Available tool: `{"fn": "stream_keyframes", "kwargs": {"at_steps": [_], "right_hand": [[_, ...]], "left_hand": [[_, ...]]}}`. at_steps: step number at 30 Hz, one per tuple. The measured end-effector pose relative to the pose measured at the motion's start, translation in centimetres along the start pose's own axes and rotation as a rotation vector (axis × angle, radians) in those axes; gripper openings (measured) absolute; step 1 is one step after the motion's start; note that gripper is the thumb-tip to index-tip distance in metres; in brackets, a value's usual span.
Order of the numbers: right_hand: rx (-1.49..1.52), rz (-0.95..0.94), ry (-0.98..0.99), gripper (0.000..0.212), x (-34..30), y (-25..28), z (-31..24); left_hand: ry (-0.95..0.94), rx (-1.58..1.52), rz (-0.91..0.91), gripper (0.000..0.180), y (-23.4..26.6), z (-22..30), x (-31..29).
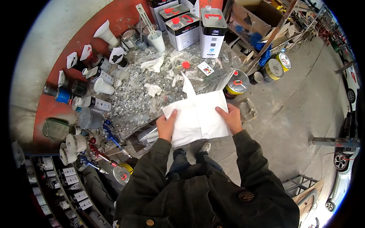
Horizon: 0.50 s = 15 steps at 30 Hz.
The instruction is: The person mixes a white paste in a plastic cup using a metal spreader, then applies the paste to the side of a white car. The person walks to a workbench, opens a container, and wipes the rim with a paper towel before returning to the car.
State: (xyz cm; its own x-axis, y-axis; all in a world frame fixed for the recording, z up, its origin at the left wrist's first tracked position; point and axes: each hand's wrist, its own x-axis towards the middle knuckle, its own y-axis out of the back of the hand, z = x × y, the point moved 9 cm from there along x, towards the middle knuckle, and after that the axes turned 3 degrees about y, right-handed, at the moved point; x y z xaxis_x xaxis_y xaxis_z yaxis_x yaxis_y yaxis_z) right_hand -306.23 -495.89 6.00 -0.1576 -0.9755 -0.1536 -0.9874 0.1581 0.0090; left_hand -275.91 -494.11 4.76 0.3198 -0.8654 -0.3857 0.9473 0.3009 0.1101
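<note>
A white sheet of cloth or paper towel (197, 117) is spread out in front of me, creased down its middle, with a narrow strip pointing up from its far edge. My left hand (166, 124) grips its left side, thumb on top. On the opposite side my right hand (230, 117) pinches it the same way; the fingers beneath are hidden. Beyond the sheet lies a paint-spattered bench top (129, 97) with crumpled white wipes (153, 64), a red cap (186, 65) and a small printed card (205, 68).
White rectangular cans (213, 38) and a mixing cup (156, 41) stand at the bench's back. Cans and cups line its left side, near spray guns (102, 154). A round drum (236, 83) is right of the bench. Shelves (64, 186) hold boxes at lower left.
</note>
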Motion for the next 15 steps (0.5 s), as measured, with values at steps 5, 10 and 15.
{"fn": "stream_keyframes", "kwargs": {"at_steps": [5,10,15], "right_hand": [[-0.229,0.08,0.084,0.025,-0.5,1.1,3.1],[-0.313,0.173,0.198,0.026,-0.5,1.7,1.0],[-0.255,0.169,0.191,0.026,0.4,1.9,1.0]], "left_hand": [[-0.044,0.142,0.056,0.031,1.7,-5.3,-0.4],[-0.238,0.186,0.14,0.03,0.0,-0.2,-2.0],[0.256,0.019,-0.098,0.03,-1.2,-6.3,-2.8]]}}
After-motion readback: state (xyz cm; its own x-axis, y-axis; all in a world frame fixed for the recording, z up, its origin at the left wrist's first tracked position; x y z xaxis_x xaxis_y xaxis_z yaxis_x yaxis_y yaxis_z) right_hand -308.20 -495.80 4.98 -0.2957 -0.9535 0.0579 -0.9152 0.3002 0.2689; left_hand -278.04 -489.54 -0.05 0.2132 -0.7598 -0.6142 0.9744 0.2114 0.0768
